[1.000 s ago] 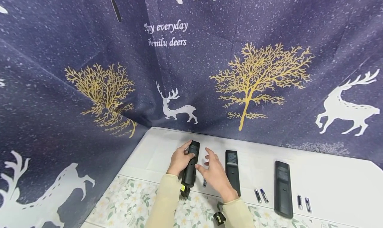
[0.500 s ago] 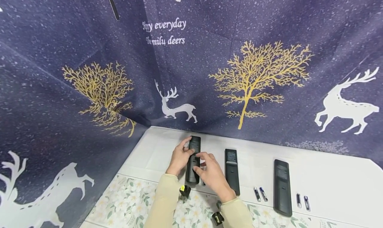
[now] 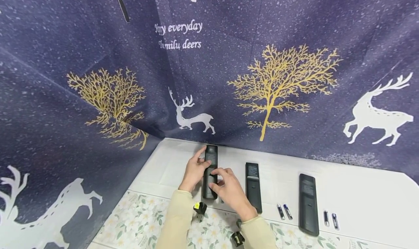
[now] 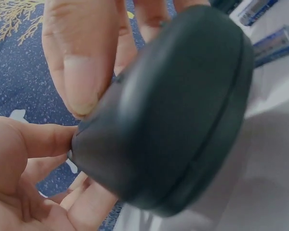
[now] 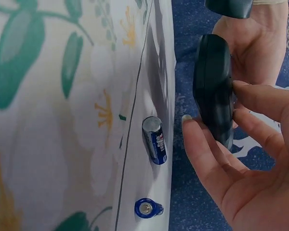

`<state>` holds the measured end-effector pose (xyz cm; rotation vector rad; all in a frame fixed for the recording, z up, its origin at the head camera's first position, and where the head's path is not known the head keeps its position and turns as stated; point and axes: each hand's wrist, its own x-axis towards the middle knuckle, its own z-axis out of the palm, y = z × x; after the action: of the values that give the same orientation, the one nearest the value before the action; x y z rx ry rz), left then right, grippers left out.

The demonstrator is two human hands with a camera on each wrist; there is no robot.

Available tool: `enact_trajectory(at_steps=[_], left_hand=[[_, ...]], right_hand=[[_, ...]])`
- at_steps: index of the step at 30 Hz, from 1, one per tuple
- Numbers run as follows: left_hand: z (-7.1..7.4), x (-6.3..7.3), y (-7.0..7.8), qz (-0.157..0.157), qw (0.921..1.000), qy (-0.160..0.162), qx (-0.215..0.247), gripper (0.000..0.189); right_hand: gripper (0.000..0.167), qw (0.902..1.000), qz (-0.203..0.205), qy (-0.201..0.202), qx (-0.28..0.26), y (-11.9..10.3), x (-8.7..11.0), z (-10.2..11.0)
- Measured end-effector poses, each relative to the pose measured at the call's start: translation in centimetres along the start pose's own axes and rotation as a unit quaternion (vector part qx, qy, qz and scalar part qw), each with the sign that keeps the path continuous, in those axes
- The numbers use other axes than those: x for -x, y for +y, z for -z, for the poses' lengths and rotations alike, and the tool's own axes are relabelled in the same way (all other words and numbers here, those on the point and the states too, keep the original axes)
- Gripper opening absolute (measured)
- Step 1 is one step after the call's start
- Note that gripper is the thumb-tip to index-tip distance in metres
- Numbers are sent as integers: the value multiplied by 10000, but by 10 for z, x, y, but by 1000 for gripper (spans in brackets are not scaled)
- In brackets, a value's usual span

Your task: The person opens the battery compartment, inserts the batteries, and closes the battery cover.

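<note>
Nearest, a floral cloth [image 3: 131, 220] edges the white worktop [image 3: 376, 201], and a black wrist camera [image 3: 200, 208] bears a yellow sticker, its marking too small to read. Beyond, on the right, lie a left pair of batteries [image 3: 280, 212] and a right pair of batteries [image 3: 326, 218]; the right wrist view shows a blue battery [image 5: 154, 140] whose white lettering is blurred. Between those pairs lies the right-hand remote [image 3: 308, 209], with the middle remote [image 3: 253, 191] further left; both have label panels too small to read. Farther back, the held remote control [image 3: 207, 176] is long, matte black and round-ended, raised above the worktop with its label side up. The left hand [image 3: 194, 172] grips its left side; the right hand [image 3: 231, 188] curls about its near half, thumb and forefinger on its back. Behind, a navy backdrop [image 3: 222, 71] reads "Hppy everyday", creased, above "The milu deers".
</note>
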<state>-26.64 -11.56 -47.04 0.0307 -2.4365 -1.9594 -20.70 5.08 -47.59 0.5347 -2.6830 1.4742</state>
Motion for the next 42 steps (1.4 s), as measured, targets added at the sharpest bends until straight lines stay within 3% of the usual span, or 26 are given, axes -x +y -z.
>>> enact_trajectory(at_steps=[5,14,29,42], left_hand=[[4,2,-2,-80,9999,-8,63,63],[0,1,2,-235,9992,230,217,63],[-4,3,6,-179,9988,136,435,64],[-6,5,7,-179,9986,36,505,65]], right_hand=[[34,9998,-103,-178,-71,-2,0,-1],[36,9998,-133,-135,-60,-6,-1,1],[33,9991,-306,47,-285,-5,1,2],[34,9999,45,133,51,-4,1,7]])
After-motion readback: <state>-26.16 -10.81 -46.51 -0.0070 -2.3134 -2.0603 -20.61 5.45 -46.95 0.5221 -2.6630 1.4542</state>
